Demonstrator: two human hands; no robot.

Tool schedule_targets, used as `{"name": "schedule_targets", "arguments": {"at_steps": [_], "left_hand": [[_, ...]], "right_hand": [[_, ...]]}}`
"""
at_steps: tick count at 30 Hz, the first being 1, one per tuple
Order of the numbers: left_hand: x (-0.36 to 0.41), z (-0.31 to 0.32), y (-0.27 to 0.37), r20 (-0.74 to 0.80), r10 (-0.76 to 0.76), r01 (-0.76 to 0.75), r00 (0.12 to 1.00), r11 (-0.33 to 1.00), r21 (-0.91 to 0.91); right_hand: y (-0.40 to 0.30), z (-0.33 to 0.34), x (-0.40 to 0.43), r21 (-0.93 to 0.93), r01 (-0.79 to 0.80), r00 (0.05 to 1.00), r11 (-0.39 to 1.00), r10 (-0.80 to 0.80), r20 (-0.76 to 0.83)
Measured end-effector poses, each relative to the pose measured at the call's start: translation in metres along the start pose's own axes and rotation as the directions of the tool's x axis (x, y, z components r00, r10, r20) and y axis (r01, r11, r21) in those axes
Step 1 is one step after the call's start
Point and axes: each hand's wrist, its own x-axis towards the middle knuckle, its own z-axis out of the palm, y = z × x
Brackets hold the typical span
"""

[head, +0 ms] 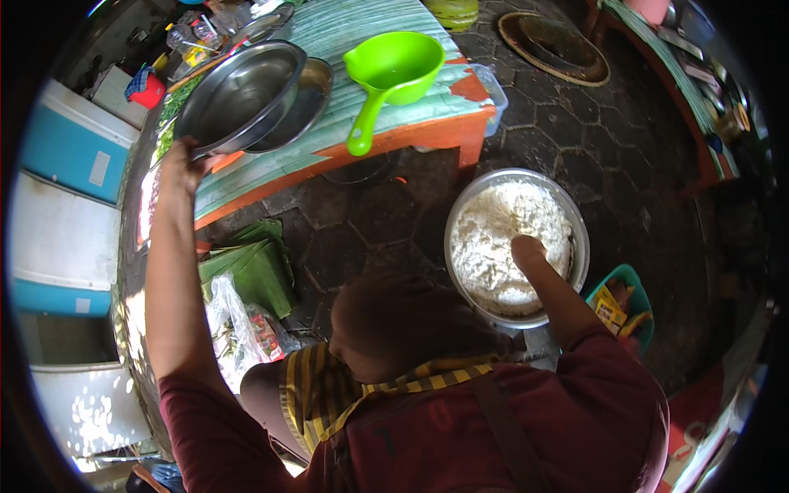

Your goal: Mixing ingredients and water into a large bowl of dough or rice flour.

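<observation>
My left hand (183, 165) grips the near rim of a wide stainless steel basin (243, 98), which is tilted up over the table with its bare inside showing. Partly behind it is a second, shallower metal basin (313, 101). My right hand (528, 251) reaches into a large round metal basin (455, 277) on the floor at the right. White, lumpy flour-like stuff (493, 228) fills this basin, and the fingers are sunk in it out of sight. A bright green plastic dipper (394, 68) rests near the table's corner, its handle over the edge.
A low table (333, 138) with an orange edge stands ahead. Folded banana leaves (256, 271) and a plastic bag (228, 320) lie at the left. A teal basket (641, 308) with packets sits right of the floor basin. A round woven tray (555, 49) lies farther off.
</observation>
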Motion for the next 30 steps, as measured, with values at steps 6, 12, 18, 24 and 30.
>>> {"name": "schedule_targets", "arguments": {"at_steps": [6, 12, 18, 24, 30], "left_hand": [[-0.045, -0.041, 0.023, 0.132, -0.052, 0.039, 0.990, 0.995, 0.096], [-0.126, -0.048, 0.011, 0.064, -0.165, 0.153, 0.984, 0.975, 0.162], [-0.199, -0.012, -0.043, 0.186, -0.272, 0.253, 0.944, 0.960, 0.123], [-0.229, 0.036, -0.095, 0.255, -0.247, 0.221, 0.935, 0.967, 0.128], [-0.244, 0.083, -0.122, 0.300, -0.228, 0.203, 0.926, 0.973, 0.115]], "right_hand": [[0.015, -0.010, -0.030, -0.018, 0.125, 0.992, 0.992, -0.125, -0.012], [-0.022, -0.052, -0.071, 0.140, 0.081, 0.996, 0.987, -0.075, -0.049], [-0.021, 0.002, -0.055, 0.148, 0.090, 0.996, 0.985, -0.089, -0.016], [0.018, -0.007, -0.055, 0.149, -0.088, 0.996, 0.985, 0.086, 0.025], [0.036, -0.011, -0.082, 0.285, -0.135, 0.990, 0.949, 0.143, -0.009]]}}
